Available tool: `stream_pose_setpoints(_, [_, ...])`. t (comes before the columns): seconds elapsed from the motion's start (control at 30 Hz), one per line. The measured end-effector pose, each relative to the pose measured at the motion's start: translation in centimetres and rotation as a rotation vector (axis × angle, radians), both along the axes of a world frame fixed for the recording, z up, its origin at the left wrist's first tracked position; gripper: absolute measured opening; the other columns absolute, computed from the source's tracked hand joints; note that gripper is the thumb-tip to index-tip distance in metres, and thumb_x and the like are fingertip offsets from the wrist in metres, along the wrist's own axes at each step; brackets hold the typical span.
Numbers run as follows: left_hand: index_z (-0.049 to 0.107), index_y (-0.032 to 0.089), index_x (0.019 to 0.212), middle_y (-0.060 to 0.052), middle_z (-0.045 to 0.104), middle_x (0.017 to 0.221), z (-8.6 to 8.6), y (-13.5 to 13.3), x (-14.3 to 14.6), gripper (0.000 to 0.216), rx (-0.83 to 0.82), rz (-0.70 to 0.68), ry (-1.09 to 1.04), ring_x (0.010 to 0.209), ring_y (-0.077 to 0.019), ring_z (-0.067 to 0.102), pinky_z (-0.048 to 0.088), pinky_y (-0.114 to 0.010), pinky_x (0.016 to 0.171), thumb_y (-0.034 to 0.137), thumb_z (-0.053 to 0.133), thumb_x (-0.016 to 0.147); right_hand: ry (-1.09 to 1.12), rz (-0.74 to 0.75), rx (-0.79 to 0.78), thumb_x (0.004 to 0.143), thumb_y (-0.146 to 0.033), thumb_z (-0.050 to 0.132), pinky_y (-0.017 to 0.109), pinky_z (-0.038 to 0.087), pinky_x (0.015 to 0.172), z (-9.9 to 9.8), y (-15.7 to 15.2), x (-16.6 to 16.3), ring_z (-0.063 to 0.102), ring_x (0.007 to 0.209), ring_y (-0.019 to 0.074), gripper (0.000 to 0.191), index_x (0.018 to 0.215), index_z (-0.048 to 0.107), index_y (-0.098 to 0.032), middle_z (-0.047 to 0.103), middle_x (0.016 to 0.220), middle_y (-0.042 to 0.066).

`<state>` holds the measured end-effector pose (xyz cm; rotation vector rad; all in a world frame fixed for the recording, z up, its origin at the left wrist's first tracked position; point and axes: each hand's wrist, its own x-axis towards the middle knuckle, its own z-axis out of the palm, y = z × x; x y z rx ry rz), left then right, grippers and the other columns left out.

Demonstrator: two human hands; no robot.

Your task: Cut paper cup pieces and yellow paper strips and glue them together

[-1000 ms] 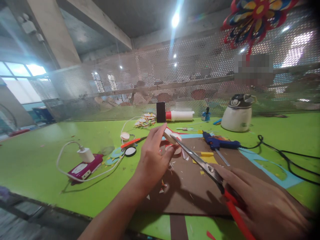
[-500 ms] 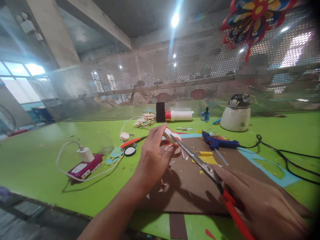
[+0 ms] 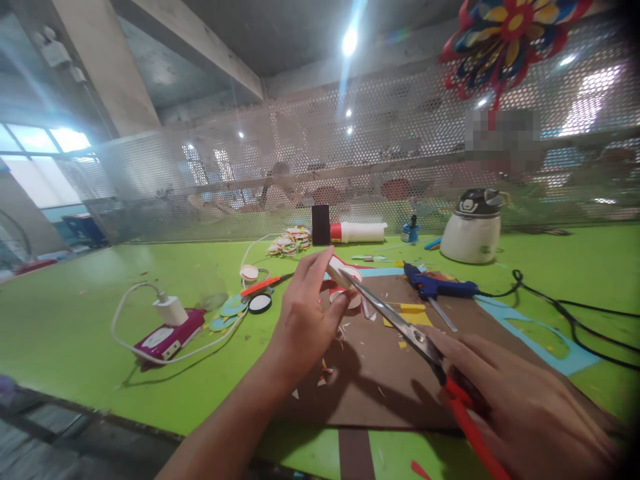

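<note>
Head view: above the brown mat near the front edge of the green table, the left hand had its fingers and thumb clamped on a white piece with a red rim. It was held up off the mat, probably so the scissors could get at its side from the right. The right hand was wrapped around the red handles, with the blade tips at the piece; whether the blades quite met could not be told. The left hand likely steadied the piece against the metal.

A glue gun lay toward the right edge of the mat, perhaps for easy reach, its black cable trailing to the table's right. The purple power strip sat toward the left front corner, with a white plug standing in it.

The scissor blades were long, smooth and shiny. The mat looked flat and matte, strewn with thin scraps. A light blue sheet had a rounded hole cut from it. Left of the hands lay an orange knife, slim and straight, and a black-rimmed disc. Along the far edge, a smooth white roll lay beside heaped small discs.
</note>
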<state>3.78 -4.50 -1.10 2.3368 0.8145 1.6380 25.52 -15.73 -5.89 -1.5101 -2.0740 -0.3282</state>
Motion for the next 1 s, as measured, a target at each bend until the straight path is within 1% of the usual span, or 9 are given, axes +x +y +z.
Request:
stream_pose_setpoints(0.17, [0.047,0.021,0.134,-0.011,0.05,0.127,-0.01,-0.06,0.03,0.051,-0.032,-0.022,-0.008,0.113,-0.023,0.056,0.056,-0.039,0.095,0.017,0.059,0.084,0.021,0.002,-0.023,0.091,-0.027,0.039,0.038,0.057,0.07,0.04,-0.2,0.04,0.068,0.092,0.0284,0.039,0.13,0.046,-0.022,0.066,0.111,0.013])
stream_pose_setpoints(0.33, [0.047,0.02,0.133,-0.011,0.051,0.126,-0.06,-0.12,0.1,0.051,-0.034,-0.027,-0.014,0.112,-0.0228,0.057,0.057,-0.038,0.093,0.016,0.059,0.084,0.036,0.009,-0.024,0.09,-0.024,0.041,0.041,0.057,0.075,0.08,-0.33,0.1,0.067,0.096,0.029,0.042,0.131,0.046,-0.023,0.067,0.114,0.012])
stream_pose_setpoints(0.47, [0.048,0.021,0.132,-0.011,0.051,0.126,-0.03,-0.14,0.14,0.05,-0.039,-0.033,-0.021,0.11,-0.0222,0.058,0.058,-0.037,0.091,0.016,0.059,0.084,0.04,0.017,-0.035,0.089,-0.024,0.043,0.038,0.057,0.074,-0.06,-0.18,0.12,0.068,0.094,0.0283,0.042,0.131,0.048,-0.023,0.068,0.112,0.011])
stream_pose_setpoints(0.63, [0.049,0.019,0.131,-0.011,0.052,0.125,0.09,-0.21,0.17,0.05,-0.047,-0.035,-0.019,0.109,-0.0216,0.059,0.058,-0.036,0.09,0.017,0.06,0.083,0.05,0.019,-0.085,0.09,-0.024,0.042,0.039,0.056,0.074,0.21,-0.27,-0.08,0.067,0.095,0.0287,0.047,0.137,0.043,-0.024,0.068,0.112,0.01])
stream_pose_setpoints(0.77, [0.05,0.018,0.131,-0.011,0.052,0.124,0.11,-0.29,0.2,0.05,-0.059,-0.031,-0.024,0.107,-0.0213,0.06,0.058,-0.035,0.09,0.017,0.061,0.082,0.055,0.016,-0.101,0.09,-0.025,0.041,0.037,0.056,0.07,0.43,-0.61,0.0,0.068,0.09,0.0277,0.043,0.133,0.046,-0.025,0.069,0.106,0.009])
stream_pose_setpoints(0.87, [0.05,0.018,0.131,-0.012,0.051,0.125,0.09,-0.3,0.23,0.051,-0.069,-0.035,-0.021,0.107,-0.022,0.06,0.059,-0.036,0.089,0.019,0.062,0.082,0.052,0.021,-0.087,0.089,-0.024,0.042,0.037,0.056,0.07,0.32,-0.61,0.09,0.068,0.087,0.0262,0.044,0.133,0.045,-0.027,0.069,0.105,0.007])
stream_pose_setpoints(1.0, [0.049,0.019,0.13,-0.012,0.051,0.126,0.04,-0.07,0.19,0.051,-0.062,-0.057,-0.039,0.107,-0.0222,0.06,0.059,-0.037,0.087,0.019,0.063,0.081,0.053,-0.002,-0.052,0.089,-0.026,0.043,0.037,0.057,0.071,0.06,-0.37,-0.09,0.069,0.089,0.0274,0.039,0.127,0.049,-0.024,0.07,0.107,0.009])
